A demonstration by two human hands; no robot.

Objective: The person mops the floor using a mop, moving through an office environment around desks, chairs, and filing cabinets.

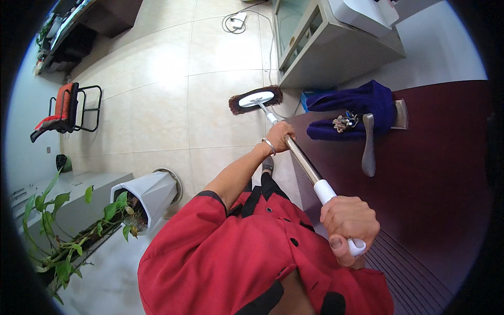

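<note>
I hold a flat mop by its metal pole (303,159), which slants from upper left down to the right. My left hand (280,136), with a silver bangle at the wrist, grips the pole's lower part. Closer to my chest, my right hand (348,226) is wrapped around the white plastic end grip (325,191); its tip shows below the fingers. Beyond my left hand, the brown fringed mop head (235,105) rests on the tiled floor (224,126), near a cabinet's corner. A white plate (256,99) joins it to the pole.
On the right stands a dark red door (425,165) with a metal lever handle (368,145), a bunch of keys (344,121) and purple cloth (346,98). A cabinet (338,59), power strip (238,20) and cord lie ahead. Leftward are a chair (67,110) and a white planter (157,193).
</note>
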